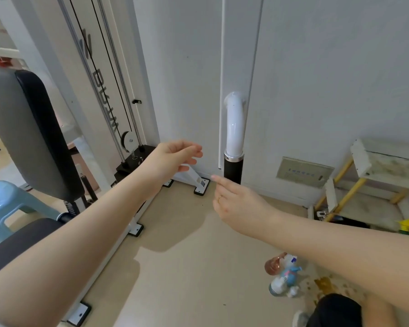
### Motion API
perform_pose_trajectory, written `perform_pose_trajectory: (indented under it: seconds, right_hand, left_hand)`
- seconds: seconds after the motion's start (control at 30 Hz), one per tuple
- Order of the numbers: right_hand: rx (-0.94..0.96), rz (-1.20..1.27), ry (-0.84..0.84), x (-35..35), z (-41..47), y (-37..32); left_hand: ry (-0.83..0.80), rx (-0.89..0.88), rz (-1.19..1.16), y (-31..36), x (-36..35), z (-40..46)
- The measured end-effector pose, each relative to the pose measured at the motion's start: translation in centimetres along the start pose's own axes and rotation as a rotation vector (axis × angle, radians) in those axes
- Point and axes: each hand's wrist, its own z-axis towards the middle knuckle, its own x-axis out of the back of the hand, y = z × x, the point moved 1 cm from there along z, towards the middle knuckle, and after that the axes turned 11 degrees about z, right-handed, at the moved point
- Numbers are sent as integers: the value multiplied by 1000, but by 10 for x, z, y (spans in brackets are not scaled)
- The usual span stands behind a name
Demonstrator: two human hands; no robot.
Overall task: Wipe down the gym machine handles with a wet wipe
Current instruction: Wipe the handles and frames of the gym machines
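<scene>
The handle (233,142) stands upright ahead of us, white tube above black grip. Our right hand (236,204), loosely curled and empty, is nearer; our left hand (175,159) hangs open, no wipe visible.

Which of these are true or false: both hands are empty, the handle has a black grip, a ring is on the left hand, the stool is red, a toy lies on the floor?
1. Both hands, left hand and right hand, hold nothing. True; no wet wipe is visible.
2. The white curved metal handle has a black grip below. True.
3. A ring is on the left hand. False; it is on the right.
4. The plastic stool is red. False; it is light blue.
5. A small white-and-blue toy figure lies on the floor. True.
</scene>
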Motion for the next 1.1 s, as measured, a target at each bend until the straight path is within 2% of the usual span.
perform_pose_trajectory:
  seconds: [0.07,0.2,0.27,0.33,0.4,0.53,0.67,0.73,0.77,0.83,0.87,0.9,0.93,1.0,1.03,1.1]
  right_hand:
    - [-15,-12,82,1,-2,15]
    - [-271,-67,309,11,-11,49]
    - [-218,-26,254,-4,-25,33]
    - [-71,25,217,-20,-38,18]
    - [-18,101,305,-25,-43,21]
    - [-120,273,468,-24,-44,24]
    - [29,430,574,-46,-52,10]
    - [-96,638,693,-48,-51,10]
    - [-245,815,737,-46,-49,10]
    - [-675,1381,689,-37,-40,14]
    - [-875,1732,599,-31,-32,20]
    - [-999,2056,501,-25,-22,26]
    - [-1012,2290,442,-22,-12,33]
    - [-827,2545,425,-11,5,42]
    - [-724,2578,418,-8,10,42]
    - [-641,2514,296,-12,12,30]
  left_hand:
    - [-1,5,-7,0,-3,0]
    - [44,20,20,-2,-9,-1]
    - [87,35,19,-1,-12,0]
    - [103,35,17,2,-17,-1]
    - [93,16,15,8,-23,-3]
    - [85,-67,35,19,-36,-8]
    - [118,-128,28,30,-41,-14]
    - [144,-155,23,32,-40,-17]
    - [160,-161,31,33,-39,-20]
    - [201,-175,52,34,-38,-23]
    - [224,-181,60,34,-38,-25]
    - [246,-175,66,34,-37,-26]
    - [265,-162,75,34,-36,-28]
    - [296,-137,123,34,-31,-29]
    - [308,-131,156,34,-29,-30]
    - [315,-128,204,33,-25,-32]
